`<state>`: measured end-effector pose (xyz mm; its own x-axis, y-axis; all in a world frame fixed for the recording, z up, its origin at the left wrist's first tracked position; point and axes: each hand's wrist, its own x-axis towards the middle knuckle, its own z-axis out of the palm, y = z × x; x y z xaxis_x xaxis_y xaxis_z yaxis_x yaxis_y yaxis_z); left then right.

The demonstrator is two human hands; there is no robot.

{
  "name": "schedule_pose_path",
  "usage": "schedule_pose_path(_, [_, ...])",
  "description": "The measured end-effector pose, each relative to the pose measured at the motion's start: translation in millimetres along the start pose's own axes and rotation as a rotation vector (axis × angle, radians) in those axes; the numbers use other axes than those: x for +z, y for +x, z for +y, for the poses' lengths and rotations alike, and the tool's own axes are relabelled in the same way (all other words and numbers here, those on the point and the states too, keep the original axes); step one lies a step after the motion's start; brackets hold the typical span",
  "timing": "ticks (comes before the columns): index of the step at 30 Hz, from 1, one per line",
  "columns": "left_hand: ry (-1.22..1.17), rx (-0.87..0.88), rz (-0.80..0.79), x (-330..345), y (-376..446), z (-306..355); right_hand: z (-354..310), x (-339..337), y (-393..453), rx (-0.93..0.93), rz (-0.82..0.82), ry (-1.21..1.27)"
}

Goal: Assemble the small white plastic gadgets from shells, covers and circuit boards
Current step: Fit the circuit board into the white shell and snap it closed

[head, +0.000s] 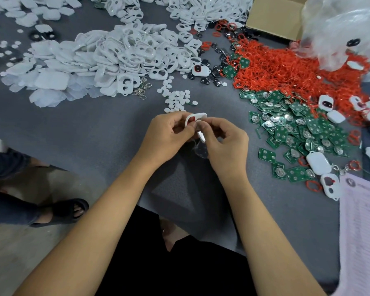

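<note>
Both hands meet over the grey table (94,129) at its near middle. My left hand (165,137) and my right hand (224,144) together pinch one white plastic shell (198,116) with a red part showing inside it; fingers hide most of it. A heap of white shells and covers (107,58) lies at the far left. Green circuit boards (297,127) are piled to the right. Behind them spreads a mass of red rings (286,67). Small white discs (176,97) lie just beyond my hands.
An open cardboard box (273,16) and a clear plastic bag (342,30) sit at the far right. Several finished white gadgets (317,162) lie along the right edge beside a pink paper sheet (361,221). Another person's sandalled foot (66,210) stands left of the table.
</note>
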<state>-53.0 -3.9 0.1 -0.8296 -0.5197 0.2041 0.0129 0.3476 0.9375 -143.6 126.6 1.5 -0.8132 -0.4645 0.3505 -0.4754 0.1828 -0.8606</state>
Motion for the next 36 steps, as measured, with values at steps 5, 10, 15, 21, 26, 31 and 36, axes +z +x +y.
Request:
schedule_pose_path(5, [0.056, 0.018, 0.010, 1.8, -0.5, -0.2, 1.1, 0.6, -1.3, 0.005, -0.012, -0.026])
schedule_pose_path(10, [0.095, 0.011, 0.039, 2.5, -0.2, -0.3, 0.2, 1.0, -0.4, 0.019, -0.009, -0.021])
schedule_pose_path(15, [0.147, 0.041, 0.037, 2.6, -0.4, -0.2, -0.7, 0.1, -1.6, 0.048, 0.010, 0.010])
schedule_pose_path(21, [0.136, 0.075, 0.008, 2.4, -0.4, -0.8, 2.1, -0.2, -0.5, 0.070, 0.048, 0.053])
schedule_pose_path(26, [0.086, 0.063, 0.019, 0.3, 1.0, -2.6, 4.7, -0.7, 1.4, -0.032, -0.022, 0.036])
schedule_pose_path(31, [0.063, 0.083, -0.005, 2.8, 0.9, -3.9, 4.8, -3.8, 3.2, 0.028, -0.074, 0.143])
schedule_pose_path(36, [0.034, 0.095, -0.045, 4.1, -0.6, -2.0, 3.8, -6.3, 2.9, 0.094, -0.118, 0.213])
